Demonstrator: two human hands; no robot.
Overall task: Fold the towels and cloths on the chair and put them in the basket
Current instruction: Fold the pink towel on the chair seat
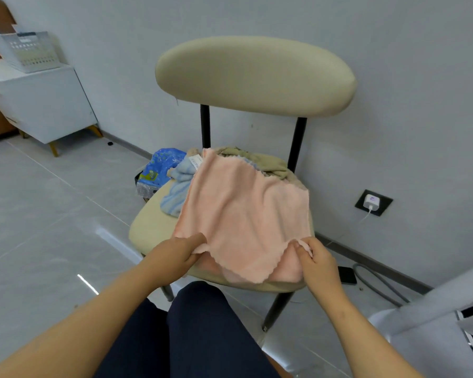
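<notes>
Folding pink towel (246, 214) mid-frame, pinching near corners with left hand (175, 255) and right hand (316, 264); next likely carrying them to far edge.

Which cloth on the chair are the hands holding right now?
The pink cloth, spread over the seat: the left hand and right hand each pinch a near corner. The blue striped cloth and the beige cloth lie bunched behind it, untouched.
</notes>
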